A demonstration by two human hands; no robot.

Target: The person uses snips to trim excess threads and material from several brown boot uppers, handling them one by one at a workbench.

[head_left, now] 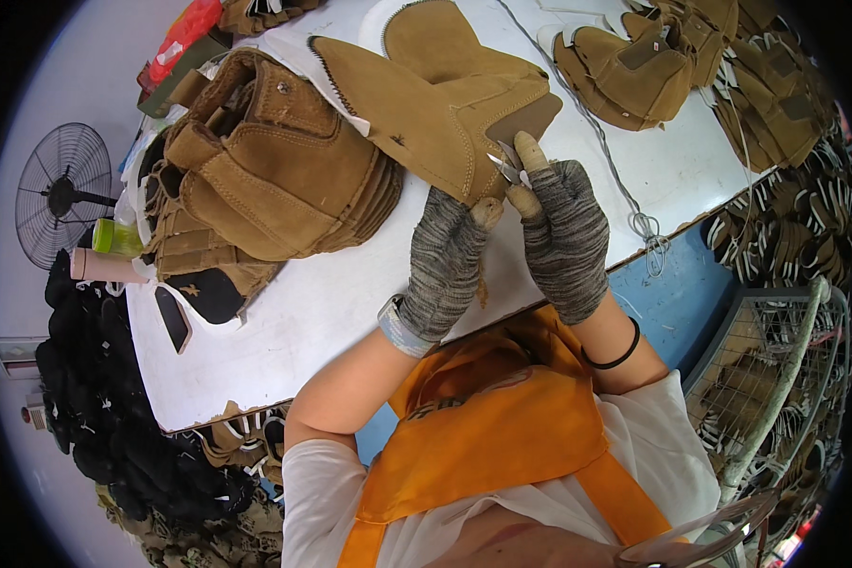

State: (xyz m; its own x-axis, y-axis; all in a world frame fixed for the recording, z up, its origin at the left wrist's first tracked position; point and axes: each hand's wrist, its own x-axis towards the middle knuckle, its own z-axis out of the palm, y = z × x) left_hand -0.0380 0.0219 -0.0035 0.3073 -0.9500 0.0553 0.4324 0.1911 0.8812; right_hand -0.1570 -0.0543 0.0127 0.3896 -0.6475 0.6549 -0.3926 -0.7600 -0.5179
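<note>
A brown suede shoe upper (426, 118) with zigzag-cut edges and stitched seams lies spread over the white table's far middle. My left hand (445, 260), in a grey knit glove, pinches its near corner between thumb and fingers. Close beside it, my right hand (568, 237), gloved the same way, is closed on small metal thread snips (506, 170). Their blades point left at the seam near the darker patch of the upper. Covers wrap some fingertips on both hands.
Stacked brown uppers (284, 170) stand at the left, with more piles (625, 76) at the far right. A grey cord (601, 142) crosses the white table (331, 331). A phone (172, 320) and pink cup (104, 267) sit near its left edge. A wire cart (748, 369) is at the right.
</note>
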